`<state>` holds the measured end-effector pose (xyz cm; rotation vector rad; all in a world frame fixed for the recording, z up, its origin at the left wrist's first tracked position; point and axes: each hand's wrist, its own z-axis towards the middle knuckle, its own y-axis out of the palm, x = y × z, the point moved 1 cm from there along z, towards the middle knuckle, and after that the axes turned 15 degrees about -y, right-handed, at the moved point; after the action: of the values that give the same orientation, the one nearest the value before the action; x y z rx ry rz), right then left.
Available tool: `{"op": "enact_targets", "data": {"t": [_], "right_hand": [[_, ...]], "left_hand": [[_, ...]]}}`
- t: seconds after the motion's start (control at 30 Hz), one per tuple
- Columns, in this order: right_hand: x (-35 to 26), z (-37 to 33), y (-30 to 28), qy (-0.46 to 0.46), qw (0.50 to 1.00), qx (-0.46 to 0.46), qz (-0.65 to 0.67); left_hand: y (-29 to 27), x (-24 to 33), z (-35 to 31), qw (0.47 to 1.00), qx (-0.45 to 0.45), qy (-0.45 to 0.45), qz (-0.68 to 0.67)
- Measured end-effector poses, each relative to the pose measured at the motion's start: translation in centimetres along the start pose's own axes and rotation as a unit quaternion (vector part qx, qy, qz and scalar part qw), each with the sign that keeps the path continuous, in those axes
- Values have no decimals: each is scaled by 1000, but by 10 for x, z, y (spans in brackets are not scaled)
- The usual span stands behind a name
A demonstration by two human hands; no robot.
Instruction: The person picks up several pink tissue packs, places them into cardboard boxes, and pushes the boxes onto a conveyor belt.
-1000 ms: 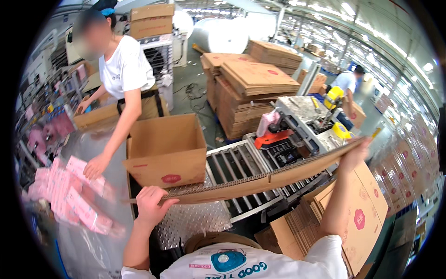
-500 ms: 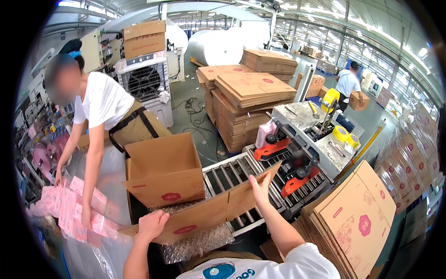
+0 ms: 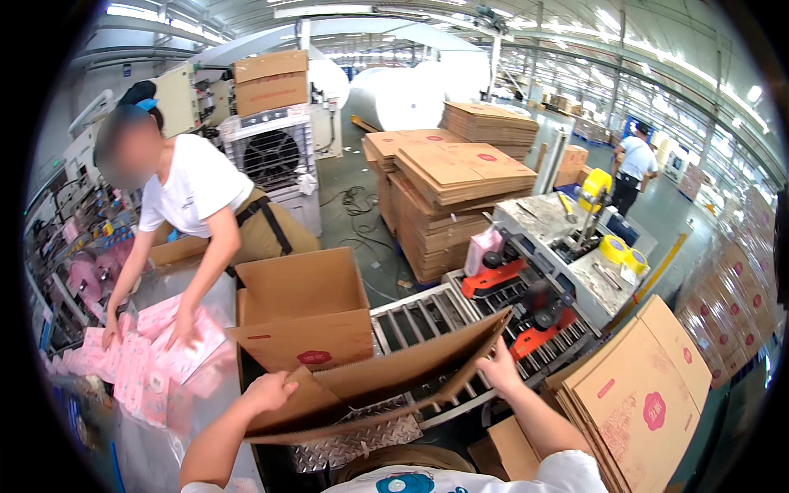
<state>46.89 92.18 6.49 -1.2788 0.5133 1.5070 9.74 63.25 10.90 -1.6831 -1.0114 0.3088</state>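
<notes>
Held low in front of the body, above a diamond-patterned metal plate [image 3: 362, 448] and the near end of a roller conveyor [image 3: 411, 324]: a brown cardboard carton [image 3: 403, 370], partly unfolded. Looks like a long, slanting pocket, gaping upward between its far and near walls, narrowing to a corner at the right, with a short panel angled at the left. Shows plain board inside and raw corrugated edges along the rim. Clamped at the left end by the left grip [image 3: 269, 394] and at the right end by the right grip [image 3: 500, 370]; cannot tell how far the right fingers wrap behind the board.

Half a second ago, nearly flat, with a red emblem facing up; now spread apart, with the inner faces in view.

Just beyond, an open box [image 3: 308, 333] with a red emblem. To the left, pink packs [image 3: 152, 374], reached into by a co-worker [image 3: 197, 185]. To the right, a leaning stack of flat cartons [image 3: 633, 403].
</notes>
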Motion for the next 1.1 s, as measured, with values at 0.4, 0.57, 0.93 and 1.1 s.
{"op": "enact_targets", "data": {"t": [0.4,0.57,0.93,1.1], "right_hand": [[-1,-6,38,-108,724,-594,-334],[13,16,62,-87,575,-741,-335],[-35,16,51,-293,689,-631,-203],[38,17,87,-310,785,-398,-360]], "left_hand": [[88,16,23,878,212,40,-427],[162,72,30,947,214,214,111],[19,124,47,845,339,388,-145],[-6,117,114,977,209,-33,24]]}}
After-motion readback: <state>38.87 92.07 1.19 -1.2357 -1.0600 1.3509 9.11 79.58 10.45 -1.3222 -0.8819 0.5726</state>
